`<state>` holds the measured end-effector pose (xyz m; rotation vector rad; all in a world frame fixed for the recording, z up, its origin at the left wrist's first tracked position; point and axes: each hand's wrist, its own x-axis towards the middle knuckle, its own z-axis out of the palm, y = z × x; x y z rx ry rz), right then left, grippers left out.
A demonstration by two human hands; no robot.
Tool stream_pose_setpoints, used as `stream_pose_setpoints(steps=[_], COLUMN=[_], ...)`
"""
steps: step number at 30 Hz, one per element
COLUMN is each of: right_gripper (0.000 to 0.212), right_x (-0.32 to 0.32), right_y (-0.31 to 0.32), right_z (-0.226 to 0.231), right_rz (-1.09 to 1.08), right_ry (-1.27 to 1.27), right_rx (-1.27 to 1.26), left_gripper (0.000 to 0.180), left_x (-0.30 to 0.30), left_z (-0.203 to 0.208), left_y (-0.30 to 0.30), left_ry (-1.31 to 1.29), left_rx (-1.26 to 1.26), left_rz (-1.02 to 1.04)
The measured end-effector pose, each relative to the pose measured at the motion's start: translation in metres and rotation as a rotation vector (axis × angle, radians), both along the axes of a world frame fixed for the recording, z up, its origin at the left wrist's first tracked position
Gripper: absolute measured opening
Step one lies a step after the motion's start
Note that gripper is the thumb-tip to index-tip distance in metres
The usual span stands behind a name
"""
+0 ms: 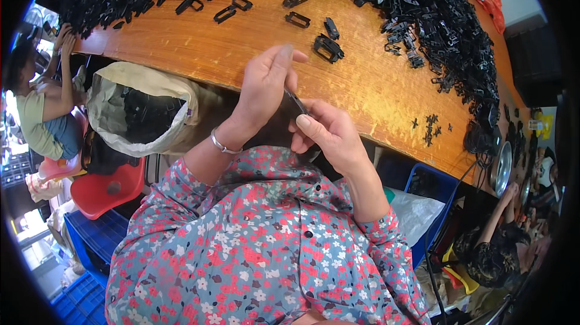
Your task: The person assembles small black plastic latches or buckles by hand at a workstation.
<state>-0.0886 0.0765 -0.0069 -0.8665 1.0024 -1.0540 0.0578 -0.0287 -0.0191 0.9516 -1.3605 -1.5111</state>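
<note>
Between left fingers [280,62] and right fingers [311,127] — slim black part [296,102], slanting.

Bright o/all; glare on tabletop [386,98]; far L washed out; fisheye bend, blk corners w/ vignette.

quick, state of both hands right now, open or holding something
Left hand: curled at one end of a black part; grip cannot be told.
Right hand: closed, pinching the other end.

Grey-blue shirt [241,252], red and white flower print, dark round buttons [308,234]; silver bangle [223,145] on left wrist [234,133].
</note>
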Motion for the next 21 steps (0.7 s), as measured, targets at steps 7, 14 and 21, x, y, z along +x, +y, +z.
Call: stream_pose_setpoints(steps=[7, 14, 21], right_gripper=[0.023, 0.021, 0.02], right_x=[0.015, 0.006, -0.05], right_y=[-0.005, -0.042, -0.086], right_z=[-0.014, 0.006, -0.014], right_rz=[0.014, -0.053, -0.48], right_ry=[0.097, 0.317, 1.362], right_rx=[-0.048, -0.249, -0.459], left_gripper=[0.038, 0.039, 0.032], left_x=[0.017, 0.15, 0.315], left_z=[0.005, 0.04, 0.016], left_y=[0.011, -0.015, -0.013], left_ry=[-0.132, -0.588, -1.517], left_rx=[-0.05, -0.342, -0.33], left_rz=[0.039, 0.417, 0.514])
